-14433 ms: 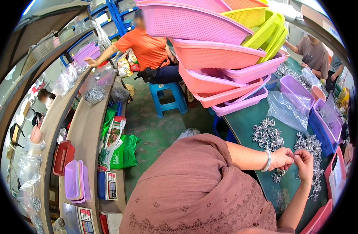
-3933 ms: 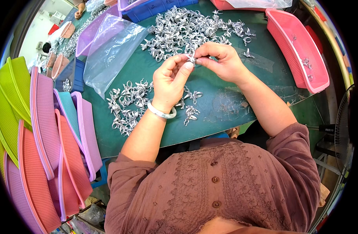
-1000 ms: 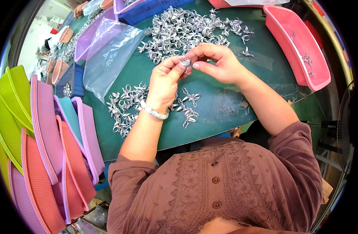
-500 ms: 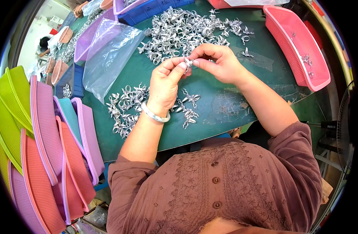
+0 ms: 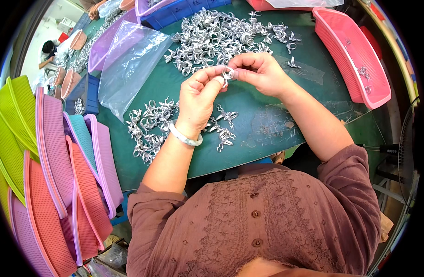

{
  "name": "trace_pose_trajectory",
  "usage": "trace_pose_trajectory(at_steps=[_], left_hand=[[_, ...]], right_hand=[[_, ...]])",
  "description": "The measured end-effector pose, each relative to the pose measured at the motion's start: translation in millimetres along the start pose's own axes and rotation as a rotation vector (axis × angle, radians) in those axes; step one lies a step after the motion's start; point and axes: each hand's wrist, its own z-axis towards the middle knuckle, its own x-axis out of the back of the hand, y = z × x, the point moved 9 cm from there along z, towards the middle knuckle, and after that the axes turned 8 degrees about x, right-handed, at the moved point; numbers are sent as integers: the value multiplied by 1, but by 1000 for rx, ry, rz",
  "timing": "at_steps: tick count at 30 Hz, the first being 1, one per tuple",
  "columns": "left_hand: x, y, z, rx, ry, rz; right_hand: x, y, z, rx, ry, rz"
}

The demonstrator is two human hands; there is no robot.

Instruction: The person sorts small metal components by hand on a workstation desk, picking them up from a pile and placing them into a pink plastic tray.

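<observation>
A small silver metal ring point(image 5: 228, 73) with a wavy tail is pinched between my two hands over the middle of the table. My left hand point(image 5: 198, 94) grips it with thumb and forefinger; a pale bangle circles that wrist. My right hand point(image 5: 261, 75) is closed at its other side, thumb and forefinger pressed to it. Just beyond my hands lies a big heap of similar silver rings point(image 5: 216, 37). A smaller heap of rings point(image 5: 152, 124) lies left of my left wrist, and several more rings point(image 5: 225, 128) sit right of it.
A pink basket point(image 5: 350, 55) with a few rings stands at the right. A clear plastic bag point(image 5: 135, 67) leans by a purple basket point(image 5: 111, 44). Stacked colored baskets point(image 5: 52, 157) crowd the left side. Blue bins stand along the far edge; another person is in the far left background.
The ring has turned between my fingertips, so its round loop now shows. My hands have hardly shifted otherwise.
</observation>
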Motion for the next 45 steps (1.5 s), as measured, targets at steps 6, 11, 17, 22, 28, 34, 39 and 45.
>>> trace_pose_trajectory(at_steps=[6,11,17,22,28,34,39,45], left_hand=[[-8,5,-1,-119,-102,551],[-43,-2,-16,-287,-434,1000],[-41,-4,-17,-71,-419,973],[-37,-2,-13,-143,-344,973],[-23,1,-7,-158,-154,940],[-7,0,-1,-77,3,821],[-3,9,-3,-134,83,642],[-8,12,-4,-194,22,623]], right_hand=[[28,1,6,4,123,-136],[37,0,7,44,140,-479],[21,-11,5,177,-114,-948],[27,-4,7,125,-124,-963],[44,2,7,27,66,-697],[52,19,3,-187,252,-240],[29,28,-3,-349,124,76],[4,32,-8,-394,30,254]])
